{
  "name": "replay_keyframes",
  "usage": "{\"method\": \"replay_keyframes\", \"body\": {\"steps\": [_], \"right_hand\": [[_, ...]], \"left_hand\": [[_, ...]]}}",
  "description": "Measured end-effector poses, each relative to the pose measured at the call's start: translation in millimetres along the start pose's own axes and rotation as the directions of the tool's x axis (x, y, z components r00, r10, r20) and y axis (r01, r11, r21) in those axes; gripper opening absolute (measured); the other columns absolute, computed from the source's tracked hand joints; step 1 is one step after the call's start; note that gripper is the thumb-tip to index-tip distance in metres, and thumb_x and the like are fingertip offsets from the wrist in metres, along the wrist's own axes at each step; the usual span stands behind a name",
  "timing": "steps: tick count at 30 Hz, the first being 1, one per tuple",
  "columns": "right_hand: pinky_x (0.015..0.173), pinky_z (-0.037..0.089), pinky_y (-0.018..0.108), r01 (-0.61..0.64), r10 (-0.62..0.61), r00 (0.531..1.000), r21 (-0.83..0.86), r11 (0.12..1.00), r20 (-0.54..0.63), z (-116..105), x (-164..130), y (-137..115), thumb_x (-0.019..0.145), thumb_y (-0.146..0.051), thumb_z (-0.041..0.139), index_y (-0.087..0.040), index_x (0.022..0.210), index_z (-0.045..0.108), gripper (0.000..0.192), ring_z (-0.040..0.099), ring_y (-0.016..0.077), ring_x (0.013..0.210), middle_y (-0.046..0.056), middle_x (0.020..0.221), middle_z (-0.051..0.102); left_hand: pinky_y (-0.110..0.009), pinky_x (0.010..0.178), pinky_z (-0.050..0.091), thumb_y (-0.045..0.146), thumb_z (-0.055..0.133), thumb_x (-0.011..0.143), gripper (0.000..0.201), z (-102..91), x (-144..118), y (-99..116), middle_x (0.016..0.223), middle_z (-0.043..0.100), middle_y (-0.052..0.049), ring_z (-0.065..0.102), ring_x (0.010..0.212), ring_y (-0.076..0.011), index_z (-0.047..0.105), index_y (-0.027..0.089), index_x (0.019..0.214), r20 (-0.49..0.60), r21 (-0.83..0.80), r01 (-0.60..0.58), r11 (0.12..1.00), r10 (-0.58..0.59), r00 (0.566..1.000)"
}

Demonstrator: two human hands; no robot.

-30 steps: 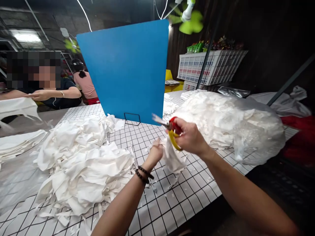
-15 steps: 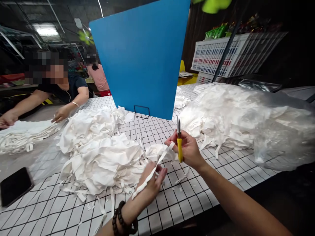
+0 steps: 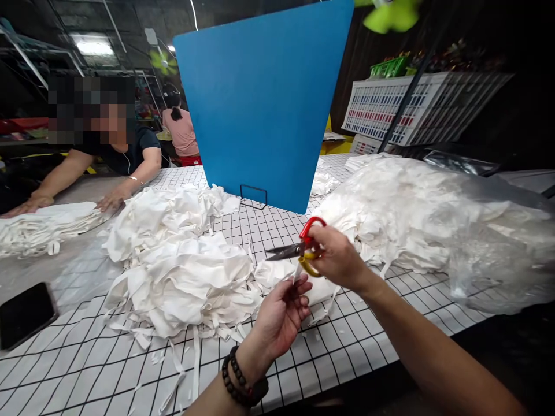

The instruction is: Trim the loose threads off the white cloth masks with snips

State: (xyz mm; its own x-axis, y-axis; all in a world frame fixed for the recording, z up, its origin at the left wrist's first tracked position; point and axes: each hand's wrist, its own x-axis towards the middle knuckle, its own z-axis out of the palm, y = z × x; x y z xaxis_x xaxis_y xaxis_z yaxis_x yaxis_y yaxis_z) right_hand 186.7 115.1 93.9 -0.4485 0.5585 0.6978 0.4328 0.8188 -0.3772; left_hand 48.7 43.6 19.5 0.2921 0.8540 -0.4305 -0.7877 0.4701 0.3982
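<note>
Half a second ago the scissors [image 3: 299,249] stood blades-up; now they lie nearly level, long axis left to right, tips pointing left, red and yellow handle loops inside the right hand [image 3: 336,259], which is closed around them; the blades look nearly shut. Meanwhile the left hand [image 3: 281,315] has let the long strip slip down and pinches a white cloth piece [image 3: 277,273] just below the blades, above the gridded table [image 3: 321,352]. To the left lies a loose pile of white cloth [image 3: 182,271]; to the right, a clear plastic bag [image 3: 485,242] holds more white cloth; behind stands a blue board [image 3: 264,98]; far left, a co-worker's hands [image 3: 110,200] rest on stacked pieces; a black phone [image 3: 23,312] lies near left.
</note>
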Motion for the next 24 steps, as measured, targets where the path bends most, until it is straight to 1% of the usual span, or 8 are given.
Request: {"method": "replay_keyframes", "body": {"steps": [3,7,10,12,16,18,20,24], "right_hand": [[0.058,0.045,0.026,-0.050,0.034,0.990,-0.122,0.991,-0.135,-18.6,1.9,12.6,0.078,-0.007,0.056,-0.020,0.085,0.052,0.016,0.052,0.0138,0.063,-0.001,0.072,0.054],[0.056,0.042,0.024,-0.165,0.150,0.961,-0.047,0.985,-0.232,-42.7,-6.2,15.0,0.074,-0.005,0.061,-0.021,0.082,0.049,0.021,0.048,0.0125,0.063,-0.003,0.073,0.049],[0.053,0.040,0.024,-0.252,0.252,0.968,0.071,0.965,0.013,-45.8,-26.2,6.9,0.078,-0.006,0.055,-0.021,0.080,0.049,0.017,0.046,0.0114,0.060,-0.003,0.071,0.049],[0.050,0.037,0.023,-0.335,0.306,0.925,0.100,0.937,0.227,-37.8,-45.8,-0.5,0.081,-0.007,0.052,-0.021,0.078,0.047,0.015,0.043,0.0107,0.057,-0.004,0.069,0.049],[0.051,0.036,0.022,-0.564,0.471,0.741,0.063,0.823,0.479,-17.0,-88.5,-10.6,0.082,-0.016,0.060,-0.020,0.076,0.049,0.013,0.042,0.0100,0.059,-0.003,0.071,0.052],[0.052,0.038,0.022,-0.707,0.527,0.611,0.108,0.698,0.591,-14.0,-104.6,-9.4,0.075,-0.023,0.072,-0.020,0.082,0.054,0.020,0.044,0.0097,0.061,-0.003,0.076,0.054],[0.054,0.042,0.021,-0.816,0.551,0.528,0.207,0.540,0.646,-14.8,-113.9,-3.6,0.069,-0.028,0.080,-0.021,0.089,0.057,0.032,0.045,0.0091,0.062,-0.004,0.080,0.054],[0.058,0.046,0.022,-0.792,0.631,0.596,0.492,0.361,0.496,-0.7,-113.4,7.9,0.073,-0.033,0.079,-0.023,0.096,0.058,0.033,0.047,0.0076,0.062,-0.002,0.091,0.058]], "left_hand": [[-0.021,0.055,0.052,0.021,0.056,0.091,0.023,-1.9,-2.9,2.3,0.095,0.070,-0.011,0.062,0.061,-0.0101,0.065,0.005,0.104,-0.017,0.015,0.025,1.000,-0.025,1.000],[-0.028,0.073,0.058,0.021,0.056,0.092,0.022,-0.8,-2.6,5.9,0.111,0.069,-0.015,0.070,0.083,-0.0188,0.062,0.007,0.108,-0.039,-0.006,-0.025,1.000,0.025,0.999],[-0.034,0.085,0.057,0.020,0.053,0.094,0.024,-0.2,1.8,10.0,0.117,0.067,-0.014,0.069,0.099,-0.0231,0.059,0.011,0.115,-0.045,-0.047,-0.096,0.994,0.094,0.995],[-0.036,0.087,0.056,0.020,0.052,0.094,0.025,-0.8,5.4,13.6,0.119,0.067,-0.014,0.068,0.102,-0.0235,0.057,0.012,0.118,-0.044,-0.070,-0.121,0.990,0.118,0.992],[-0.035,0.088,0.055,0.017,0.054,0.092,0.024,-5.4,7.3,21.7,0.108,0.070,-0.011,0.069,0.092,-0.0195,0.058,0.012,0.115,-0.077,-0.040,-0.174,0.984,0.171,0.982],[-0.032,0.084,0.055,0.014,0.054,0.092,0.025,-9.5,2.9,25.4,0.101,0.070,-0.011,0.068,0.081,-0.0154,0.058,0.010,0.117,-0.060,0.048,-0.206,0.977,0.209,0.976],[-0.026,0.072,0.055,0.013,0.054,0.092,0.029,-14.1,-5.2,28.1,0.103,0.070,-0.013,0.064,0.071,-0.0116,0.057,0.009,0.121,0.008,0.164,-0.191,0.968,0.192,0.981],[-0.018,0.051,0.041,0.020,0.055,0.094,0.029,-23.1,-24.6,28.2,0.115,0.067,-0.020,0.052,0.055,-0.0052,0.057,0.007,0.120,0.147,0.363,-0.090,0.927,0.039,0.988]]}}
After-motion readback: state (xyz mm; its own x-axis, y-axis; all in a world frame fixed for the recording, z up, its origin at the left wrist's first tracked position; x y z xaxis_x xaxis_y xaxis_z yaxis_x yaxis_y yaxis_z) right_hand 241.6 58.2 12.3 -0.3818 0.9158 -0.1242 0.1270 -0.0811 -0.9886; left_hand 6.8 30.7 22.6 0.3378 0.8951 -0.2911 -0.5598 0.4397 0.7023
